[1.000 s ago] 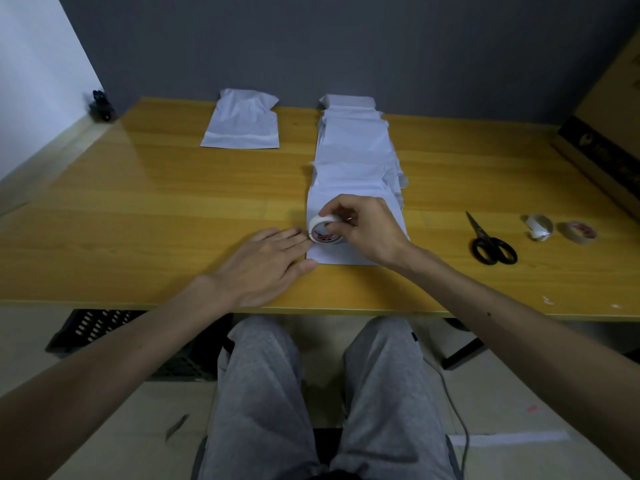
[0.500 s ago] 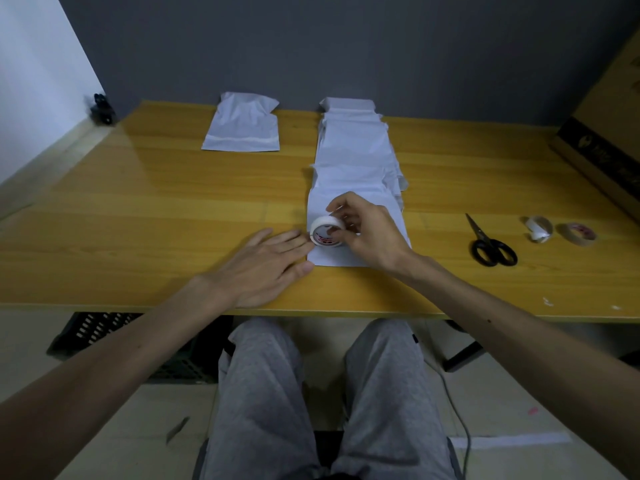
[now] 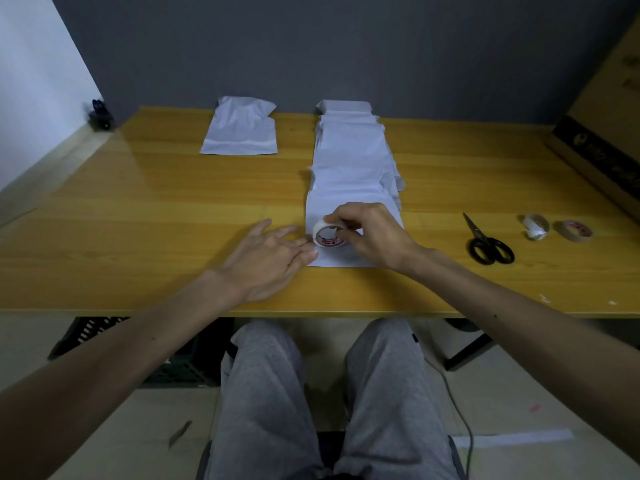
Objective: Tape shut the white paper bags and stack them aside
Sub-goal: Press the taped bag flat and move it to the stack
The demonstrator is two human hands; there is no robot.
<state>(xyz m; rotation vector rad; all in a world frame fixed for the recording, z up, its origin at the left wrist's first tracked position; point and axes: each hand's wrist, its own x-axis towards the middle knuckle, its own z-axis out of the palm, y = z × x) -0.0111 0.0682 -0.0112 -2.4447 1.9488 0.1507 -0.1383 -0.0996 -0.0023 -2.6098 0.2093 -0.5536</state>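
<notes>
A row of overlapping white paper bags [image 3: 349, 161] runs down the middle of the wooden table [image 3: 138, 209] toward me. My right hand [image 3: 374, 237] holds a white tape roll [image 3: 327, 235] upright on the nearest bag [image 3: 341, 258], at its left edge. My left hand [image 3: 270, 258] lies flat on the table beside that bag, its fingertips touching the bag's left edge just below the roll. One more white bag [image 3: 240, 131] lies apart at the back left.
Black scissors [image 3: 486, 245] lie on the table to the right, with a small white tape roll [image 3: 535, 226] and a brown tape roll [image 3: 576, 230] beyond them. A cardboard box [image 3: 606, 133] stands at the far right. A black object [image 3: 100, 116] sits at the back left corner.
My left hand has slid a little right, so its fingertips now touch the bag's edge under the roll. My right hand still holds the roll in nearly the same spot.
</notes>
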